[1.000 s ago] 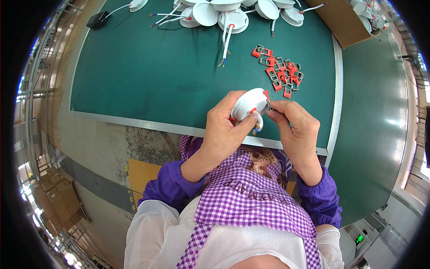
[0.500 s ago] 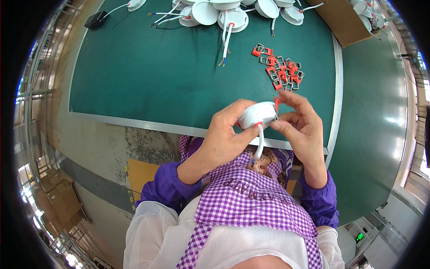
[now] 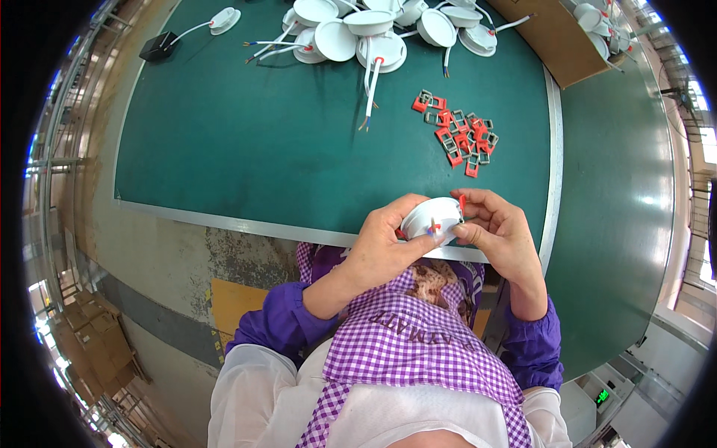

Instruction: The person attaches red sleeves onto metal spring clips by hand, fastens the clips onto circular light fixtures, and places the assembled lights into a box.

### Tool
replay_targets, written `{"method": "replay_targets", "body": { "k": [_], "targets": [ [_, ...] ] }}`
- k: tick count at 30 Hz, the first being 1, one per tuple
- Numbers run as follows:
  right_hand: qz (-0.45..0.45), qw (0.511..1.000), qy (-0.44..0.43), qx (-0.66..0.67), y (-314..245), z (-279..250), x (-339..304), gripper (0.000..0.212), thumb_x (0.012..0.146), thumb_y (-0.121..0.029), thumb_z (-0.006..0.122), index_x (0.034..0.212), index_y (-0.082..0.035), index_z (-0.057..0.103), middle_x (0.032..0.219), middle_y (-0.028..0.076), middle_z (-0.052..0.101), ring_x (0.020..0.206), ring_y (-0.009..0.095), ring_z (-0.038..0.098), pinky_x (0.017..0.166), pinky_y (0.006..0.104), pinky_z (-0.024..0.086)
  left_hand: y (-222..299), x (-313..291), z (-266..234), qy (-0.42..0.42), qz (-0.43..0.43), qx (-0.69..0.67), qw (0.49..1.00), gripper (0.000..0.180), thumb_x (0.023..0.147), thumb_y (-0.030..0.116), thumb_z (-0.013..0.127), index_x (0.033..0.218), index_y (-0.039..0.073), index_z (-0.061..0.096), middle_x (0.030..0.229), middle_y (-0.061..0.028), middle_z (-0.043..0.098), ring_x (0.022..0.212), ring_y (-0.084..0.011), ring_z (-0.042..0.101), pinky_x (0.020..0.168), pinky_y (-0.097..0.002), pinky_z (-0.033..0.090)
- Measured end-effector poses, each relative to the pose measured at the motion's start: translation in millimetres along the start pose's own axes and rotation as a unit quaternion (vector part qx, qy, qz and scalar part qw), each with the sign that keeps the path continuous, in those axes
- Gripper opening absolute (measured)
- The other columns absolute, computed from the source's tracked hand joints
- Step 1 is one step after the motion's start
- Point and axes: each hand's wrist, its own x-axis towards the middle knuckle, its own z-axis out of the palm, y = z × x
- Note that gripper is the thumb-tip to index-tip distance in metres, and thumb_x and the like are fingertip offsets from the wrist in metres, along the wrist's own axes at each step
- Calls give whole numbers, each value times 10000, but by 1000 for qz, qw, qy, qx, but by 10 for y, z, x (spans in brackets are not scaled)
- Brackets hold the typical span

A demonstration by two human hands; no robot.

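Near the front edge of the green table, my left hand (image 3: 377, 250) grips a white round downlight (image 3: 429, 212) by its left side. The light's back, where the cable leaves, is turned partly toward me, and its cable (image 3: 434, 228) is foreshortened. My right hand (image 3: 504, 237) pinches a red spring clip (image 3: 462, 202) against the right side of the light; the fingertips partly hide it. Another bit of red shows at the light's left side, beside my left fingers. Beyond my hands lies a loose pile of red clips with metal frames (image 3: 464, 134).
Several white downlights (image 3: 336, 39) with trailing cables are heaped at the table's far side. A small black box (image 3: 157, 46) wired to a white disc (image 3: 224, 21) sits far left. A cardboard box (image 3: 564, 45) stands far right. The table's metal edge (image 3: 239, 217) runs before me.
The downlight has tilted, so its cable, hanging down before, now looks foreshortened. Both hands sit slightly lower in the picture, and the whole table scene has shifted a little downward too.
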Motion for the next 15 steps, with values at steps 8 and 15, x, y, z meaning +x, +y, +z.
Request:
{"method": "replay_targets", "body": {
  "k": [8, 15],
  "targets": [
    [-137, 978, 127, -90, -586, -712, 509, 339, 860, -148, 726, 1138, 7, 609, 888, 60, 674, 740, 133, 642, 668, 264, 515, 586, 469, -590, 103, 213, 282, 930, 538, 831, 57, 679, 1343, 54, 513, 1258, -95, 607, 1154, -207, 580, 988, -348, 453],
    [-413, 873, 256, -39, -1959, -1675, 1049, 379, 968, -214, 598, 1215, 74, 582, 1212, 147, 639, 1019, 187, 650, 873, 267, 512, 842, 1744, -1211, 201, 300, 667, 652, 541, 786, -45, 564, 1316, 63, 535, 1318, -153, 560, 1233, -356, 506, 1039, -432, 418]
  ]
}}
